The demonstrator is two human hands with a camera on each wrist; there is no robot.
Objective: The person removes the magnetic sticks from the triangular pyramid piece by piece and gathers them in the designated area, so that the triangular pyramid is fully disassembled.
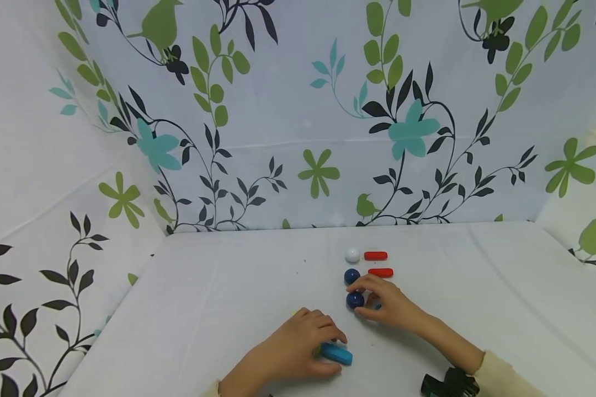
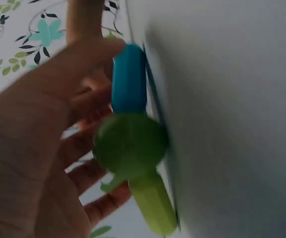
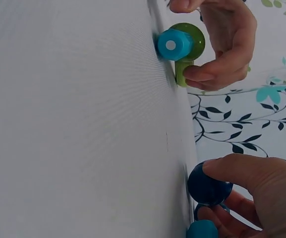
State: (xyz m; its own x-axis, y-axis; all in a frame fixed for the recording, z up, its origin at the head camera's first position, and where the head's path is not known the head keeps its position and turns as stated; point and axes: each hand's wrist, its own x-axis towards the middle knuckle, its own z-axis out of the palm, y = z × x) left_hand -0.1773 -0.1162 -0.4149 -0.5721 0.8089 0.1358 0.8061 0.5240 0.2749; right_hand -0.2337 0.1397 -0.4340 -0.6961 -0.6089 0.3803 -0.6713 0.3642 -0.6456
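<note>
My right hand [image 1: 389, 300] pinches a dark blue ball [image 3: 207, 187] on the white table, thumb on one side and a fingertip on the other. Under its palm a blue bar [image 3: 202, 230] partly shows. My left hand [image 1: 300, 342] arches loosely over a joined piece: a blue bar [image 1: 336, 353], a green ball [image 2: 131, 145] and a yellow-green bar [image 2: 153, 203]. In the right wrist view one left finger reaches the yellow-green bar, while another digit stays apart from the blue bar. A second dark blue ball [image 1: 351, 276] sits just beyond the right fingertips.
Farther back are a white ball [image 1: 352, 255], a red bar [image 1: 375, 256] beside it and another red bar [image 1: 380, 272] close to the right hand. A black object [image 1: 449, 383] is at the right wrist. Patterned cloth [image 1: 278, 138] hangs behind the table.
</note>
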